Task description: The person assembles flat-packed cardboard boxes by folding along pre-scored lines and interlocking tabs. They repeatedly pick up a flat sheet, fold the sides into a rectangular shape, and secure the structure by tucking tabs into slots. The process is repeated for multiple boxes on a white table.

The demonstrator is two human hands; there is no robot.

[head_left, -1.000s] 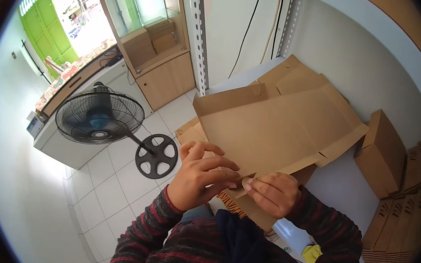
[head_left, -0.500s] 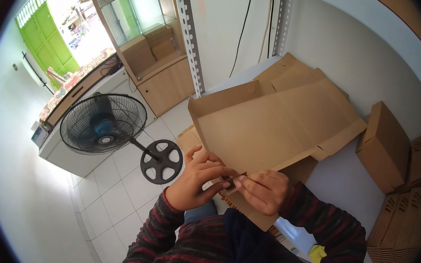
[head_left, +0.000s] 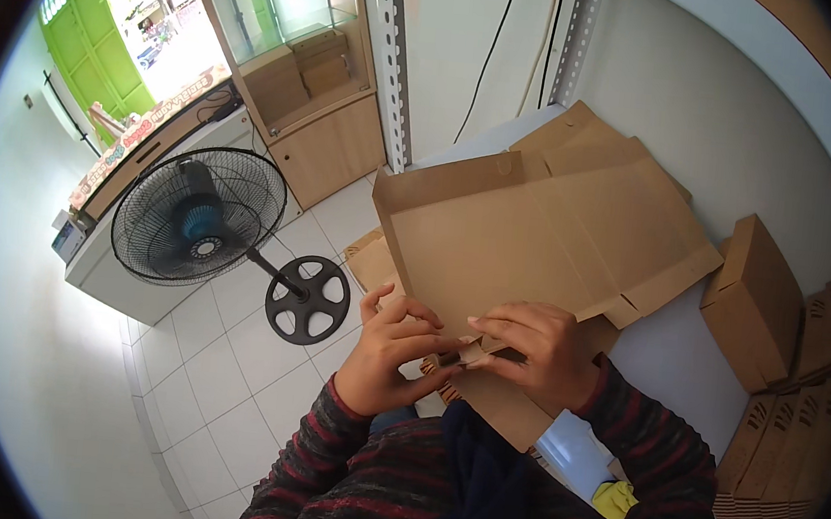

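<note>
A brown cardboard box, partly folded, lies open on the white table in front of me. Its left side wall stands up, while the far part spreads flat. At the near-left corner my left hand pinches the folded cardboard between bent fingers and thumb. My right hand grips the near edge just right of that corner, its index finger on the inner side and its thumb below. The corner flaps between the two hands are partly hidden by my fingers.
More flat cardboard lies beneath and behind the box. At the right stand a closed brown box and stacked folded boxes. A yellow crumpled item rests by my right forearm. A pedestal fan stands on the tiled floor at left.
My right hand has opened its tight pinch and shifted slightly up, its thumb and index finger now wider around the edge. My left hand stays at the corner. The view has shifted slightly.
</note>
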